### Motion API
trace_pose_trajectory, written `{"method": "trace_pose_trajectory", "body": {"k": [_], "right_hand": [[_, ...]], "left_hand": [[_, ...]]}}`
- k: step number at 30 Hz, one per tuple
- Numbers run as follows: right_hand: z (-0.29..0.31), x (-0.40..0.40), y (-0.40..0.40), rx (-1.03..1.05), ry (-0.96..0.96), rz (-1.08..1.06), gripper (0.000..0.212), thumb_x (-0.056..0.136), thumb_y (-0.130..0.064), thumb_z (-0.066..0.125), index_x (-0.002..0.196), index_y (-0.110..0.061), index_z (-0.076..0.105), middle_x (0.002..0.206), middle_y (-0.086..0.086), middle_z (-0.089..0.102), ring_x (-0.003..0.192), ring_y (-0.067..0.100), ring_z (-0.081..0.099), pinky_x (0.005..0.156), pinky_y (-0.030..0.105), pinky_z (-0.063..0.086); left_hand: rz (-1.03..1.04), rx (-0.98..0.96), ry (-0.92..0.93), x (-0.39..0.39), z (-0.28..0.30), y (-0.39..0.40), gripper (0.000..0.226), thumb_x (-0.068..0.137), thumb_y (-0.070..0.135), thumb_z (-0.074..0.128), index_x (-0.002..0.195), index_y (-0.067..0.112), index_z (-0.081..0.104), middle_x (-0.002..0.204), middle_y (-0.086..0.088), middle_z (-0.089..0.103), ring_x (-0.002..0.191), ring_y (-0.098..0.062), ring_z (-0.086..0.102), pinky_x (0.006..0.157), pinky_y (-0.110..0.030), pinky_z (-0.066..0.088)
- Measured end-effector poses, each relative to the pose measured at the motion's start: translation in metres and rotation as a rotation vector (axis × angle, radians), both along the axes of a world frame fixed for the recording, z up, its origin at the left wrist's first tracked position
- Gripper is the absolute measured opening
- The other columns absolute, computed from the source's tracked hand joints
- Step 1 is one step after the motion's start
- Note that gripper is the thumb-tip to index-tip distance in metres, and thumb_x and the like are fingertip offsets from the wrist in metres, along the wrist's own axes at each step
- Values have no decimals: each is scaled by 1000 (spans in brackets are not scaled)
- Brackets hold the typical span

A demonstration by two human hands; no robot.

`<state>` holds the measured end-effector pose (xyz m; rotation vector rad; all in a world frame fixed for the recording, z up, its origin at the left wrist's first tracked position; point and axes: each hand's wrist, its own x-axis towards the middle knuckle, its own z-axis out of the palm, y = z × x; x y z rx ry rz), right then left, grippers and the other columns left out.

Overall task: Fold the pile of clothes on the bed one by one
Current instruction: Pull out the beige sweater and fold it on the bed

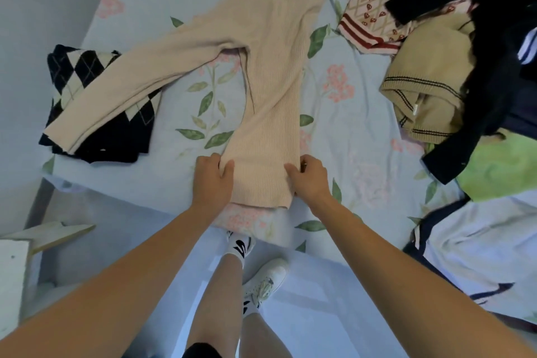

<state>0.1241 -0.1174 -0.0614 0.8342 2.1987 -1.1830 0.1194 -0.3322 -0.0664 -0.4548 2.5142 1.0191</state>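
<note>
Sweater (270,90) lies on bed (343,113), long axis running straight away from the person, hem nearest. Left hand (213,180) and right hand (309,180) each pinch a hem corner, equally near. Sleeve (130,81) trails left over argyle garment (87,75).

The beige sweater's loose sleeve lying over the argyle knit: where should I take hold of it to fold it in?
Grip the beige sweater sleeve at its cuff, coming from the left. That end lies free across the folded argyle knit, clear of both hands, so a pinch there likely carries the whole sleeve across the body. Left hand is nearer; right hand can hold the hem.
</note>
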Motion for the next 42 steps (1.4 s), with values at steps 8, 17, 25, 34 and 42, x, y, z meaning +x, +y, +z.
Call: {"method": "trace_pose_trajectory", "body": {"k": [8, 17, 25, 34, 42], "right_hand": [[10, 3, 8, 270, 84, 208, 18, 95, -25, 62, 104, -16, 51, 86, 1, 61, 73, 21, 62, 66, 39, 56], [0, -119, 25, 48, 197, 32, 35, 96, -19, 66, 128, -12, 55, 91, -3, 62, 80, 12, 62, 78, 35, 59], [-11, -204, 33, 91, 226, -69, 22, 96, -17, 64, 117, -12, 61, 89, -4, 62, 82, 15, 62, 74, 30, 55], [-20, -220, 28, 128, 193, -126, 17, 96, -13, 60, 82, -5, 65, 77, 8, 67, 65, 17, 56, 61, 31, 47], [-24, -218, 31, 171, 206, -194, 14, 100, -15, 62, 89, -6, 60, 78, 3, 62, 70, 17, 57, 65, 31, 50]], "left_hand": [[-56, -28, -101, -18, -1, 2, 25, 90, 25, 70, 100, 12, 51, 96, -4, 57, 87, -22, 56, 66, -33, 41], [-187, 38, 251, -196, 3, 29, 35, 97, 32, 63, 124, 11, 55, 113, -6, 57, 104, -22, 58, 88, -36, 49], [-391, -159, 226, -350, 9, 46, 53, 95, 38, 63, 139, 12, 51, 136, -12, 50, 129, -30, 47, 104, -45, 44], [-467, -107, 0, -421, -3, 55, 20, 96, 33, 68, 87, 17, 62, 85, 4, 61, 84, -19, 58, 78, -33, 44], [-346, -293, 178, -455, -9, 43, 10, 103, 17, 50, 106, 8, 53, 107, -15, 59, 90, -31, 53, 71, -38, 37]]}}
